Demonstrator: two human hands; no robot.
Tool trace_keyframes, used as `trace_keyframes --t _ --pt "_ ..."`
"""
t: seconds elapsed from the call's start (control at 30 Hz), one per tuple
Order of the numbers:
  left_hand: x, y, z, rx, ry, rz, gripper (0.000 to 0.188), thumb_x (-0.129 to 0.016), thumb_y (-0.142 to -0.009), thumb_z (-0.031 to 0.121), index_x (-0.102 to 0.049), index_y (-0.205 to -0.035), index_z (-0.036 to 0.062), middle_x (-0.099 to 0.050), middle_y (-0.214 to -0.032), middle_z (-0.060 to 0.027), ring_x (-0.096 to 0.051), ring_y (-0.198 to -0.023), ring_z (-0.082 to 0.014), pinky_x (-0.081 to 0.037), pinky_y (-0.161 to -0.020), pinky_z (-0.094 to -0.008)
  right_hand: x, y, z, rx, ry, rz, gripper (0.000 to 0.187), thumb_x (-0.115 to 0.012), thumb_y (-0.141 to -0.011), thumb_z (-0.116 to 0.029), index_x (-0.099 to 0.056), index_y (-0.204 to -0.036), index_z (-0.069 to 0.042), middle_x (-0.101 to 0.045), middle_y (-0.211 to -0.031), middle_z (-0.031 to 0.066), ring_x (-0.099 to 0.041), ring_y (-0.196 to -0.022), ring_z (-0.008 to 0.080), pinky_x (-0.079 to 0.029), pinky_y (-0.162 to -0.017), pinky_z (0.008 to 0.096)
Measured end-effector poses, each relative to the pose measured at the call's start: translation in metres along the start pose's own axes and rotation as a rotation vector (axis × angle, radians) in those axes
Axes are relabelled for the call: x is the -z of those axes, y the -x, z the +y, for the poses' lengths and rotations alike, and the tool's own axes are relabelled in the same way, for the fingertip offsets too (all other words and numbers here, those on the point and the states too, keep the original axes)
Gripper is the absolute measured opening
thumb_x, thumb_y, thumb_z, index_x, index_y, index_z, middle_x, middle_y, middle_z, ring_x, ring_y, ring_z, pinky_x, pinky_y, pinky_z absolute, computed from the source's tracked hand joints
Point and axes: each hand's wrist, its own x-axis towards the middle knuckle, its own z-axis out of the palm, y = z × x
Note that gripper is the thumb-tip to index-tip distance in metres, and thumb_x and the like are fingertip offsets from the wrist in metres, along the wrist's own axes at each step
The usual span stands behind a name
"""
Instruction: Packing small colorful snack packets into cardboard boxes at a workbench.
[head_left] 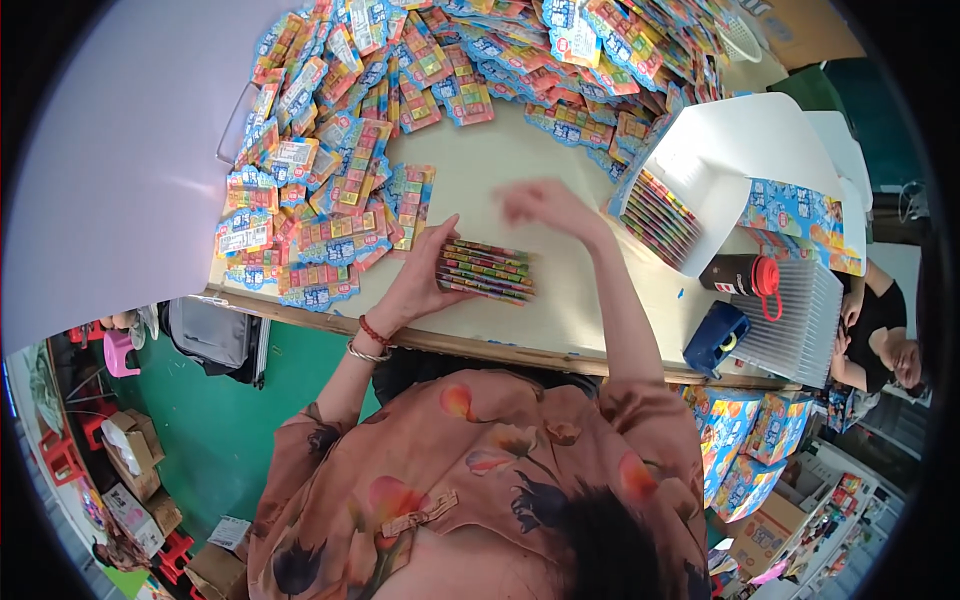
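Stack of colourful packs (487, 270) held in the left hand (412, 285), with the right hand (548, 208) raised

In the head view, the stack is gripped at its left end by the left hand, thumb on the far side and fingers on the near side. The packs are seen edge-on, pressed face to face, near the front edge of the pale table (590, 322); whether the tabletop is touched by them cannot be told. A red bracelet (376, 331) and a pale bangle (368, 352) are worn on the left wrist.

The right hand is held beyond the stack and apart from it. It is blurred, so whether its fingers are spread or closed on something cannot be told.

The left and far parts of the table are covered by a heap of loose packs (345, 180). On the right, a row of packs (660, 222) is held in a tilted white box (722, 200). Nearer the front, a dark bottle with a red lid (735, 274), a blue tape dispenser (716, 338) and a ribbed translucent tray (795, 315) are placed close together. Beyond the tray, a co-worker in black (882, 325) is seen.
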Motion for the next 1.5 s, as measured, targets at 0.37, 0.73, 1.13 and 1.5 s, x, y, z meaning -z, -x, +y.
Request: trace_keyframes --t 0.37,0.73,1.13,1.5 --pt "-0.001 -0.012 0.001 -0.042 -0.135 -0.037 0.072 -0.088 -0.061 0.021 -0.050 -0.120 0.0062 -0.045 -0.118 -0.0157 -0.050 -0.109 -0.0317 -0.047 -0.091 -0.0370 0.019 -0.116 0.016 -0.080 -0.261 0.276 0.029 -0.082 -0.072 -0.018 -0.064 -0.080 0.002 -0.064 -0.066 0.0064 -0.059 -0.053 0.0110 -0.048 -0.048 0.0244" --pt "-0.002 -0.007 0.005 0.000 -0.166 0.001 0.071 -0.087 -0.062 0.021 -0.049 -0.120 0.0056 -0.045 -0.114 -0.0149 -0.050 -0.105 -0.0301 -0.048 -0.086 -0.0356 0.000 -0.053 -0.032 0.329 0.994 0.137 0.049 -0.078 -0.059 -0.012 -0.062 -0.105 -0.016 -0.058 -0.109 0.0033 -0.051 -0.113 0.0265 -0.046 -0.088 0.0419" --pt "-0.007 -0.007 0.005 -0.059 -0.270 0.088 0.101 -0.089 -0.060 0.025 -0.031 -0.141 0.0091 -0.019 -0.148 -0.0242 -0.024 -0.137 -0.0413 -0.030 -0.110 -0.0443 0.021 -0.061 -0.030 -0.039 0.539 -0.431 0.031 -0.076 -0.067 -0.016 -0.057 -0.087 -0.004 -0.059 -0.078 0.0054 -0.056 -0.074 0.0154 -0.045 -0.063 0.0318" --pt "-0.008 -0.006 0.016 -0.023 -0.063 -0.095 0.092 -0.086 -0.063 0.015 -0.035 -0.138 0.0078 -0.038 -0.127 -0.0170 -0.050 -0.116 -0.0316 -0.045 -0.099 -0.0368 -0.047 -0.117 -0.034 0.528 0.853 -0.031 0.057 -0.077 -0.071 -0.046 -0.064 -0.112 -0.008 -0.062 -0.099 0.0095 -0.056 -0.102 0.0253 -0.047 -0.082 0.0366"
